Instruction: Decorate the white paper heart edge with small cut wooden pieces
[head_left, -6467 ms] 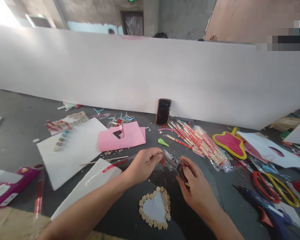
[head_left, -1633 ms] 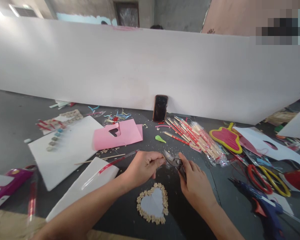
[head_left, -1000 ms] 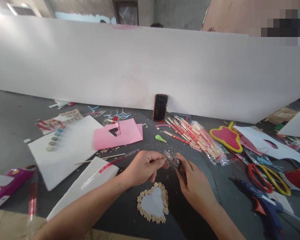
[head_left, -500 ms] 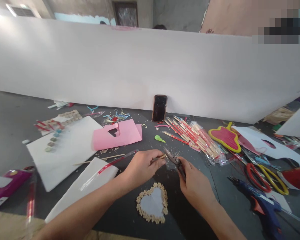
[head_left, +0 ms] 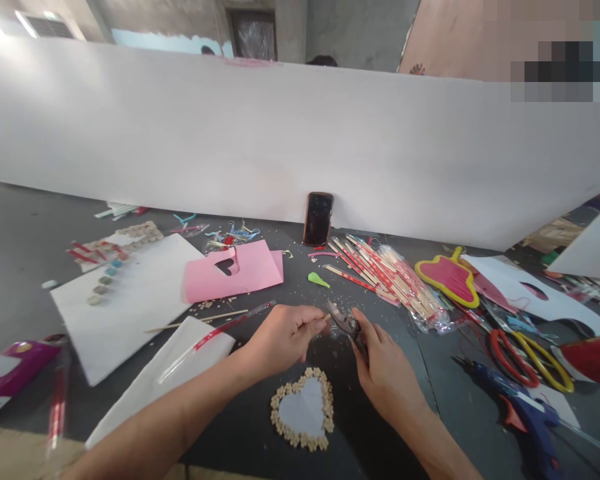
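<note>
In my left hand [head_left: 293, 335] a short wooden chopstick [head_left: 327, 317] is pinched, only its end showing past the fingertips. My right hand [head_left: 385, 357] is wrapped round a pair of pruning shears [head_left: 347, 324], whose blades reach to the chopstick's tip. Below both hands lies a white paper heart [head_left: 303, 408], edged with small cut wood pieces [head_left: 276, 419]. Tiny wood chips are scattered on the dark table beyond the shears.
Wrapped chopsticks [head_left: 390, 277] lie beyond my right hand. A glue gun [head_left: 520, 413], scissors [head_left: 513, 357] and a pink-and-yellow shape [head_left: 450, 280] are at right. A phone [head_left: 319, 219] leans on the white board [head_left: 220, 140]. Pink paper [head_left: 235, 270] and white sheets [head_left: 125, 303] lie left.
The chopstick's end showed further out half a second ago; now the shears' blades are closer around its tip. The wood edging of the heart looks unchanged.
</note>
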Available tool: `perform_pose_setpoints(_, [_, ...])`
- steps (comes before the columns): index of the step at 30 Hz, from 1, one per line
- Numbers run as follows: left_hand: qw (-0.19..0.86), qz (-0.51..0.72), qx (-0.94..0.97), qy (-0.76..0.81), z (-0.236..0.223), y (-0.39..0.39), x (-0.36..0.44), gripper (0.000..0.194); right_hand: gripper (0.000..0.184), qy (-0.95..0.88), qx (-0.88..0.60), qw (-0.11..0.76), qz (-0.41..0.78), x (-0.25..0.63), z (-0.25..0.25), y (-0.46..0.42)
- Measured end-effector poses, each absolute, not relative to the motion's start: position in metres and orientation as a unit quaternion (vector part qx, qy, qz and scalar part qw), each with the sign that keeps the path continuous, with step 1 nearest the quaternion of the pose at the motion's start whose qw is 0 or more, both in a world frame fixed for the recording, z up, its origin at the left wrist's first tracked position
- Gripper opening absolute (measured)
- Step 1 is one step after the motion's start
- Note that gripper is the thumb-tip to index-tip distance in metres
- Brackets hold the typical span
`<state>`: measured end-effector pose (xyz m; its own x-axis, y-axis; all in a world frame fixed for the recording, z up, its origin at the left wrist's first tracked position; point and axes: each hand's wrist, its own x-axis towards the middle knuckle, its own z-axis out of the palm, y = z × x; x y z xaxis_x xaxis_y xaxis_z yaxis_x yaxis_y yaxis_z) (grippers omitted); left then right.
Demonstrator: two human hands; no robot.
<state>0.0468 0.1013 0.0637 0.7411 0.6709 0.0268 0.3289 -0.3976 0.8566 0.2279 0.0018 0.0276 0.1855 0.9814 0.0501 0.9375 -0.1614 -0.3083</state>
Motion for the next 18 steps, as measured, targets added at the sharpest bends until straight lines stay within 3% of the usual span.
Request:
perform_pose_setpoints(7, [0.495, 0.174, 0.788, 0.322, 0.0673, 0.1017, 0.0462, 0.031, 0.050, -0.637, -0.755, 0.113, 0.103, 0.2276, 0.0296, 0.0033])
perform_pose_setpoints(18, [0.340, 0.240, 0.857, 0.303, 0.0639, 0.1008, 0.0481, 0.029, 0.037, -0.640, -0.714, 0.211, 0.189, 0.2256, 0.0292, -0.0010])
